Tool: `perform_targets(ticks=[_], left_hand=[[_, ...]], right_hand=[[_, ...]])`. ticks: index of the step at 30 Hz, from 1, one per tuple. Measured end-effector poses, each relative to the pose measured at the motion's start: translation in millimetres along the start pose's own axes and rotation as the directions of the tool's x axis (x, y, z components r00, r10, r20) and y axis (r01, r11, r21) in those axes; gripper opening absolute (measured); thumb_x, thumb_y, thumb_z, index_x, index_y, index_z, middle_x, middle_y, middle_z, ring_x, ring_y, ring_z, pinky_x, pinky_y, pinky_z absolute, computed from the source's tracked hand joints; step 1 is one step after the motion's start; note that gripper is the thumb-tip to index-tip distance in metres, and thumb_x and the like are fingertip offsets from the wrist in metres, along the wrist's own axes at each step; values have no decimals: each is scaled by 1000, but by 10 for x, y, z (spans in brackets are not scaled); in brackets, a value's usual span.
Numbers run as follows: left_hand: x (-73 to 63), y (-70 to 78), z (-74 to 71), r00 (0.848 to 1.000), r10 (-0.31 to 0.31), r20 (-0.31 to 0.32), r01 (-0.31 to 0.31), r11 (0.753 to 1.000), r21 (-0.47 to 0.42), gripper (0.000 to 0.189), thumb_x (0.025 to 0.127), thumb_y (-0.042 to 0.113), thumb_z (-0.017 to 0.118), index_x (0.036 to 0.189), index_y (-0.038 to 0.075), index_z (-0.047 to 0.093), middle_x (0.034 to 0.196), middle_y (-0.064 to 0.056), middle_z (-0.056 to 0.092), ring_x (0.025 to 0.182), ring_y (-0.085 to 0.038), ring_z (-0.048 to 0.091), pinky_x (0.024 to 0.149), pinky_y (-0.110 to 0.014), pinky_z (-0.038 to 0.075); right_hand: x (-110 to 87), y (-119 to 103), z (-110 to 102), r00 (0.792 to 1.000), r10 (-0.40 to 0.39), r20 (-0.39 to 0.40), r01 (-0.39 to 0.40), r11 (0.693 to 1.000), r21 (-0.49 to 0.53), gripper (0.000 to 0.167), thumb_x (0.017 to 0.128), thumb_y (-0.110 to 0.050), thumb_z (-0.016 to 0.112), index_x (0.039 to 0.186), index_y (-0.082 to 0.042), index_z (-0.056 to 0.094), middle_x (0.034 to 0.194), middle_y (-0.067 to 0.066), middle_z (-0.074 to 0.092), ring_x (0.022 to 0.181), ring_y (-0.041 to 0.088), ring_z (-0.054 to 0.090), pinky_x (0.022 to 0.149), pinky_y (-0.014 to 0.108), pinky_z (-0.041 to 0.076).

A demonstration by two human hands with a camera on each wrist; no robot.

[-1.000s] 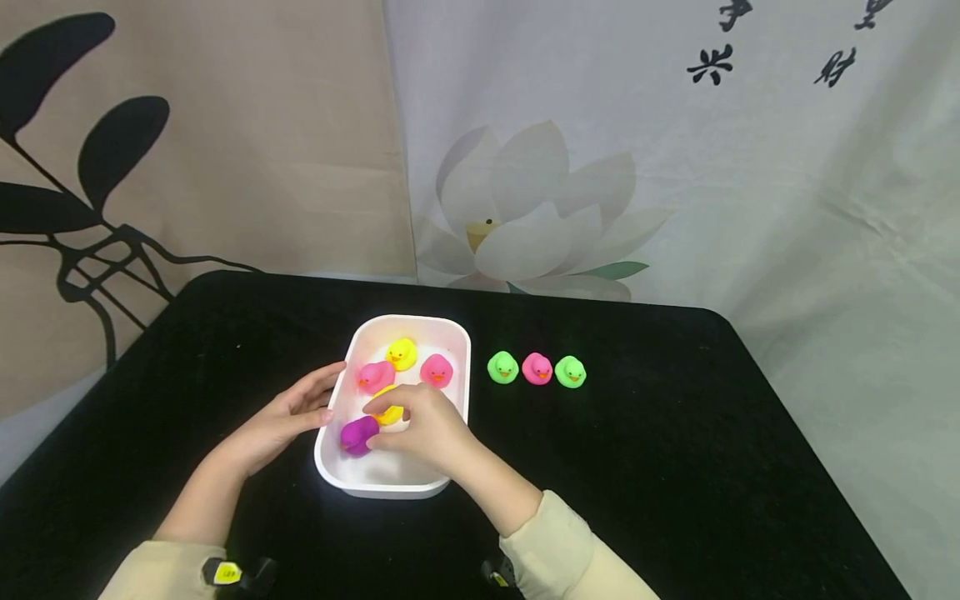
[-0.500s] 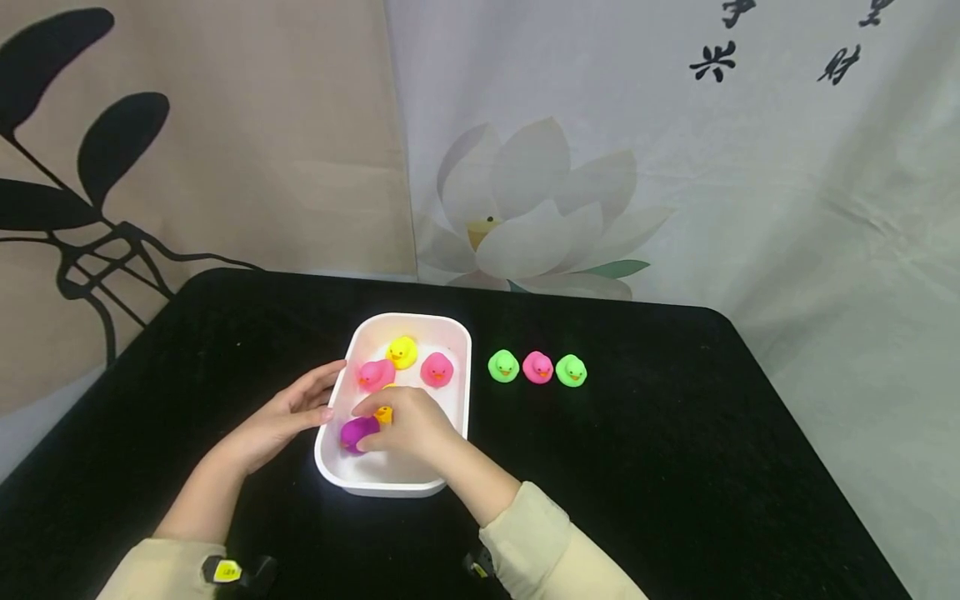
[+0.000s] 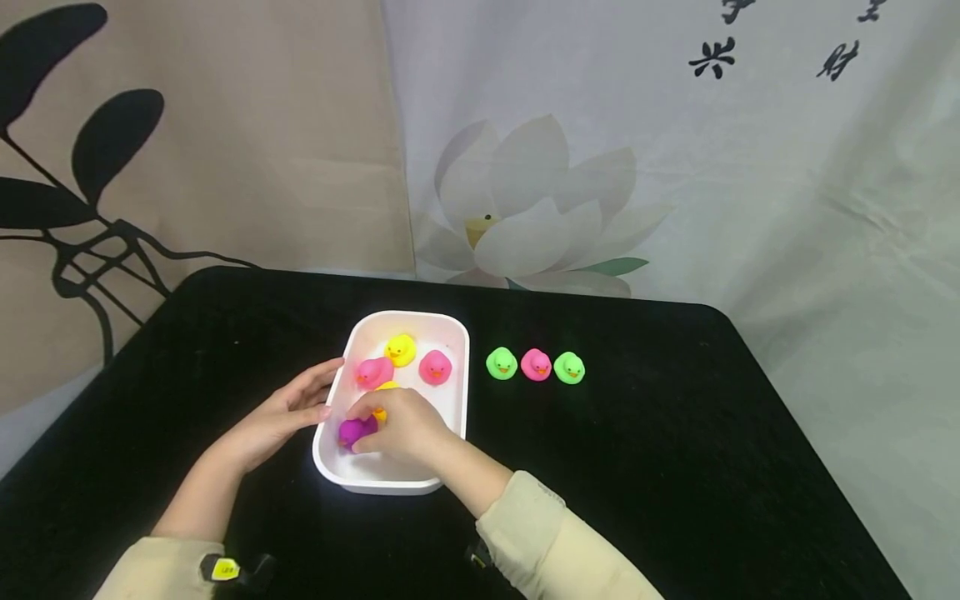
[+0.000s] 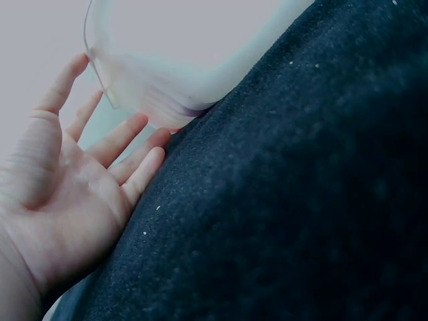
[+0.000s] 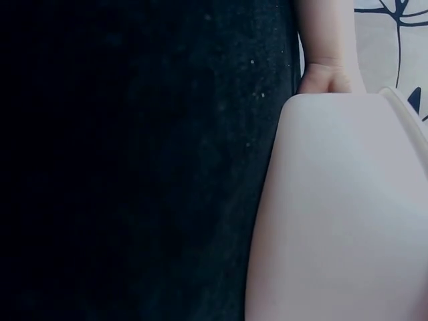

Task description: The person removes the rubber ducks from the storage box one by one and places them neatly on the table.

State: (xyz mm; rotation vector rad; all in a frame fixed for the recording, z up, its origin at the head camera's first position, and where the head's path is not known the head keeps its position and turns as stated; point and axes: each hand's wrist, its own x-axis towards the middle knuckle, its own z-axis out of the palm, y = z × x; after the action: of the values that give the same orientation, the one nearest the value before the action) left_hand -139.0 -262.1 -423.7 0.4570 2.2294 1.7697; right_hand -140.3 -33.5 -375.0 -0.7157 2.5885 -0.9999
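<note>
Inside the white plastic tub (image 3: 390,482), my right hand (image 3: 405,423) reaches down with thumb and index finger around a purple rubber duck (image 3: 356,432). A yellow duck (image 3: 380,414) beside it is partly hidden by that hand. Two pink ducks, one at the left (image 3: 375,372) and one at the right (image 3: 435,367), and another yellow duck (image 3: 401,350) lie farther back in the tub. My left hand (image 3: 288,410) rests its spread fingers against the tub's left side; the left wrist view shows the fingertips (image 4: 138,122) at the wall. The right wrist view shows the tub's outer wall (image 5: 334,200), not the right hand.
Right of the tub, a green duck (image 3: 502,363), a pink duck (image 3: 536,365) and another green duck (image 3: 569,367) stand in a row on the black-covered table (image 3: 660,450). A printed cloth backdrop (image 3: 750,183) hangs behind the table's back edge.
My right hand has moved slightly left and closed in around the purple duck, covering more of the yellow one. The left hand stays at the tub's side.
</note>
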Motion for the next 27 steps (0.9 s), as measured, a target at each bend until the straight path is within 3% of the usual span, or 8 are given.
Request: perform_targets(ticks=[11, 27], left_hand=[[3, -10, -6, 1000, 10, 5, -10, 1000, -3, 68, 92, 19, 58, 150, 14, 23, 151, -14, 26, 131, -44, 33, 96, -57, 40], [-1, 0, 3, 1000, 10, -3, -10, 1000, 0, 68, 92, 20, 58, 150, 14, 24, 151, -15, 27, 130, -44, 34, 96, -58, 40]], right_hand=[[37, -59, 24, 1000, -15, -23, 13, 998, -58, 29, 72, -27, 84, 96, -26, 69, 84, -19, 60, 80, -3, 56, 69, 13, 46], [-6, -37, -18, 997, -53, -48, 52, 998, -21, 30, 71, -26, 85, 97, -25, 70, 83, -20, 61, 79, -3, 56, 69, 14, 46]])
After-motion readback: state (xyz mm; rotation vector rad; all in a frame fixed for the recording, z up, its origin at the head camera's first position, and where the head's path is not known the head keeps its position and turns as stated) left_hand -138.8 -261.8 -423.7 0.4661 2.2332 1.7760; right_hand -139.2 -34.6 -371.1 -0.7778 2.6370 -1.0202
